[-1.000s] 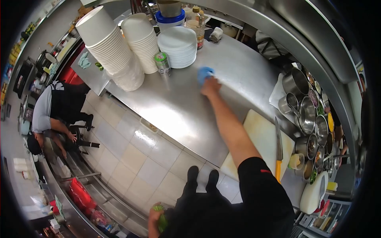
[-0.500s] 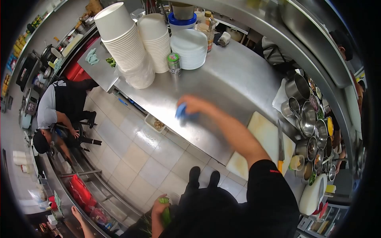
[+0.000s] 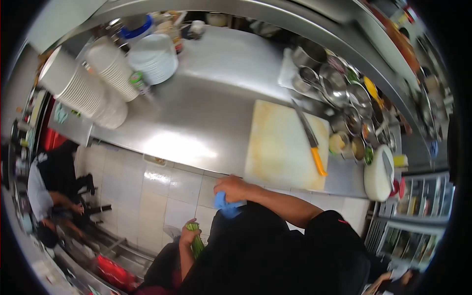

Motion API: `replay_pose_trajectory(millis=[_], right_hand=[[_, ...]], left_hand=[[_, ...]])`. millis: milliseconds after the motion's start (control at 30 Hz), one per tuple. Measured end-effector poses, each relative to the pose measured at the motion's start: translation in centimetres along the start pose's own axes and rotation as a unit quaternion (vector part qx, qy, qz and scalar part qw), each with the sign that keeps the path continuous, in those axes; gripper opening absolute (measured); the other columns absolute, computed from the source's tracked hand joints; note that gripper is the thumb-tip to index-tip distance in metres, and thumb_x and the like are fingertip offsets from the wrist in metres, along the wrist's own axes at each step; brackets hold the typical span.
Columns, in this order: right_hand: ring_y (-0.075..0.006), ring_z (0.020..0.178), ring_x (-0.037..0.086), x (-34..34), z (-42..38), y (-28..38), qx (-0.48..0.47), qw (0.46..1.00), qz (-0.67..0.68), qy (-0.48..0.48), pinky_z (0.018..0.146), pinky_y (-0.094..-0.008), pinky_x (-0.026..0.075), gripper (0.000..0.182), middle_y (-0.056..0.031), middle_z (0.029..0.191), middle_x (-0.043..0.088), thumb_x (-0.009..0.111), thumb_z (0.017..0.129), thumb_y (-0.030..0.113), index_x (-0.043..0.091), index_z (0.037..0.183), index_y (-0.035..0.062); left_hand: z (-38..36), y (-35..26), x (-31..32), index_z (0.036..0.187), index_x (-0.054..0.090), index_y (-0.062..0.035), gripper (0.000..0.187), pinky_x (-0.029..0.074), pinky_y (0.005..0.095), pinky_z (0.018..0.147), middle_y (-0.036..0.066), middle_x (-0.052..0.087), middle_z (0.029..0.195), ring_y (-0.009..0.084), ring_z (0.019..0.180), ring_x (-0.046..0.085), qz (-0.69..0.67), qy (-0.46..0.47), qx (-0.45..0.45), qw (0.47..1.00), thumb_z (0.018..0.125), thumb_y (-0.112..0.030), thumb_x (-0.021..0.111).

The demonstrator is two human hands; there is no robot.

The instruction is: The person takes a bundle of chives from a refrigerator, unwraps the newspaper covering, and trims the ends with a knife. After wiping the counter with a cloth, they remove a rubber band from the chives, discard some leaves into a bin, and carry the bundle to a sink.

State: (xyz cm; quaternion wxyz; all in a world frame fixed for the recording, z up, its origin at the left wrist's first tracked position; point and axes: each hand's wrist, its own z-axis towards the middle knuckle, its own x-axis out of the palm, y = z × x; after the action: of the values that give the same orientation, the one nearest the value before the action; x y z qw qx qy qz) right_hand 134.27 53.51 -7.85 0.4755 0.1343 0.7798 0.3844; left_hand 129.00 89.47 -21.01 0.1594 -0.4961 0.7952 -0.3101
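Observation:
My right hand (image 3: 232, 189) is closed round a crumpled blue cloth (image 3: 227, 203). It is close to my body, by the front edge of the steel counter (image 3: 196, 113). To its upper right lies a stained white cutting board (image 3: 280, 147), with an orange-handled knife (image 3: 309, 129) across its right side. My left hand does not show. At my lower left another person's hand (image 3: 188, 234), as its thin forearm and the dark and maroon clothing beside it suggest, grips a bunch of long green stalks (image 3: 197, 242).
Stacked white tubs (image 3: 81, 86), white lids (image 3: 153, 59) and a green-topped can (image 3: 139, 82) stand on the counter's left. Metal pots and bowls (image 3: 334, 86) crowd the right, near a thick round board (image 3: 378, 174). A person (image 3: 54, 187) sits low at far left.
My right hand has lifted the blue cloth off the counter and drawn it back towards my body. My view has turned right, bringing the cutting board nearer the middle. The hand with green stalks moved forward.

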Motion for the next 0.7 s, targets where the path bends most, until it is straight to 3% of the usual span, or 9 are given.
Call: replay_pose_trajectory(millis=[100,167,233,333,467,533,567,600,700], right_hand=[[-0.0301,0.093,0.06,-7.4,-5.8,-3.3,0.079,0.954,-0.027,-0.287,0.078,-0.0414,0.048,0.032,-0.0085,0.098,0.062,0.066,0.067,0.006,0.067,0.097,0.0148],[-0.0324,0.096,0.059,-15.6,-10.0,-5.5,0.255,0.935,-0.076,-0.236,0.082,-0.0416,0.049,0.038,-0.0106,0.099,0.062,0.064,0.067,0.003,0.065,0.104,0.0154],[-0.0337,0.096,0.058,-19.2,-13.4,-12.0,0.209,0.916,-0.149,-0.31,0.081,-0.0426,0.049,0.037,-0.0112,0.101,0.061,0.063,0.068,0.003,0.065,0.103,0.0147],[-0.0341,0.096,0.058,-15.6,-16.9,-18.7,0.168,0.905,-0.19,-0.341,0.081,-0.0426,0.049,0.036,-0.0112,0.103,0.06,0.062,0.068,0.003,0.064,0.102,0.0123],[-0.0344,0.094,0.057,-6.1,-22.6,-12.4,0.254,0.933,-0.154,-0.203,0.078,-0.0415,0.048,0.04,-0.0121,0.106,0.057,0.063,0.066,0.003,0.06,0.105,0.0102],[-0.0328,0.089,0.06,-2.0,-26.2,-7.2,0.271,0.952,-0.022,-0.139,0.076,-0.0404,0.048,0.027,-0.0117,0.094,0.062,0.064,0.067,0.006,0.064,0.093,0.0092],[-0.0317,0.087,0.063,-1.8,-27.0,-4.5,0.392,0.916,0.068,0.047,0.073,-0.0413,0.049,0.023,-0.013,0.089,0.067,0.063,0.066,0.009,0.067,0.089,0.0079],[-0.0311,0.088,0.064,-1.8,-27.6,-1.5,0.385,0.909,0.058,0.147,0.071,-0.0426,0.05,0.028,-0.015,0.09,0.069,0.061,0.063,0.012,0.069,0.09,0.0072],[-0.0343,0.095,0.062,-0.4,-27.6,1.5,0.362,0.931,0.056,0.014,0.08,-0.043,0.049,0.043,-0.0165,0.101,0.066,0.061,0.062,0.013,0.066,0.104,0.0075]], left_hand=[[1.5,-2.3,-0.5,0.122,0.056,-0.002,0.064,0.05,0.0286,0.072,0.003,0.062,0.091,0.0146,0.079,0.059,0.024,0.028,0.009,0.999,0.06,0.004,0.071],[2.5,-3.4,-0.8,0.123,0.055,-0.0014,0.065,0.05,0.0282,0.07,0.003,0.061,0.088,0.0139,0.076,0.059,0.033,0.05,0.008,0.998,0.06,0.005,0.071],[3.7,-4.1,-1.1,0.123,0.055,-0.0013,0.065,0.05,0.028,0.069,0.003,0.061,0.088,0.0139,0.075,0.059,0.061,0.074,0.011,0.995,0.061,0.005,0.07],[4.2,-5.9,0.0,0.124,0.055,-0.001,0.064,0.05,0.0272,0.069,0.003,0.061,0.086,0.0137,0.075,0.058,0.115,0.09,0.006,0.989,0.061,0.004,0.069],[3.3,-6.7,0.7,0.124,0.054,-0.0009,0.065,0.049,0.0264,0.069,0.002,0.06,0.087,0.013,0.074,0.057,0.119,0.1,0.021,0.988,0.061,0.004,0.069],[2.6,-8.0,2.0,0.126,0.053,-0.001,0.067,0.049,0.0252,0.07,0.001,0.059,0.086,0.0119,0.074,0.057,0.126,0.11,0.03,0.986,0.061,0.005,0.068],[2.3,-8.9,2.6,0.126,0.053,-0.001,0.067,0.049,0.0252,0.07,0.001,0.059,0.086,0.0119,0.074,0.057,0.128,0.115,0.032,0.985,0.061,0.005,0.068],[1.8,-10.0,3.2,0.126,0.053,-0.001,0.068,0.049,0.0249,0.069,0.001,0.059,0.085,0.0115,0.073,0.057,0.112,0.133,0.045,0.984,0.061,0.006,0.067],[0.7,-14.9,4.6,0.129,0.051,-0.001,0.07,0.049,0.0247,0.066,0.001,0.058,0.083,0.0109,0.072,0.056,0.083,0.183,0.073,0.977,0.061,0.007,0.066]])
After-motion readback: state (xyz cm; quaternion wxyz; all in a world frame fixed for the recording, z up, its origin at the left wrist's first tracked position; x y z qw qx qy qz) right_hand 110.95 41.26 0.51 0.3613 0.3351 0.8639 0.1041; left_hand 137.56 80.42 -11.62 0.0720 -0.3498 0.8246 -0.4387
